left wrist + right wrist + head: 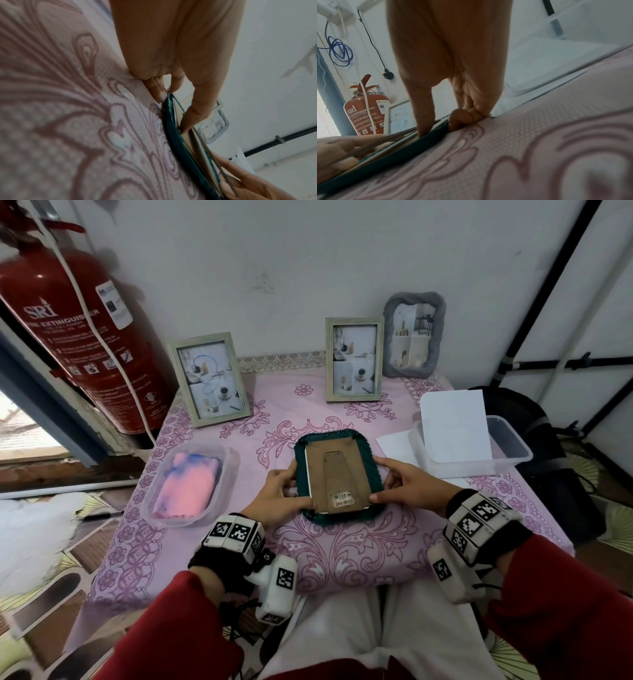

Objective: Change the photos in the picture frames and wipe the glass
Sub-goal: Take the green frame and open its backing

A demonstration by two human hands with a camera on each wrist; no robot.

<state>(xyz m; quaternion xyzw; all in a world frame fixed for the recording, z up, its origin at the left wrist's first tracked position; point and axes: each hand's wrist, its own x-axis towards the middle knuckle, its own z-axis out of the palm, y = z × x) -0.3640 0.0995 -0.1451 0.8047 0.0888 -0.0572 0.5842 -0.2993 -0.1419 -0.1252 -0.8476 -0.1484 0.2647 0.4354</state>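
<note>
Green frame: I see the green frame (337, 474) lying face down on the tabletop (342, 549), between my two hands, its brown backing board (337, 479) turned up.
Long axis: it runs away from me toward the wall; the end with the barcode sticker (342, 496) is the near one.
Left hand: my left hand (279, 498) grips the frame's left edge, thumb on the near left corner of the backing, fingers curled at the outer rim.
Right hand: my right hand (409, 484) grips the right edge the same way, thumb on the backing, fingers bent down against the rim and the cloth.
Hidden: the glass and any photo face the cloth, so I cannot see them; the wrist views show only the frame's thin edge, blurred.
Beyond the hands: two pale wooden frames (209, 378) (354, 358) and a grey frame (413, 334) stand upright near the wall, photos facing me.
Left of my left hand: a clear tub (231, 470) holding a pink and blue cloth (187, 484).
Right of my right hand: a clear container (513, 455) with white sheets (454, 426) leaning in it; what is on them is not readable.
Far left: a red fire extinguisher (82, 337), partly cut off by the view's edge.
</note>
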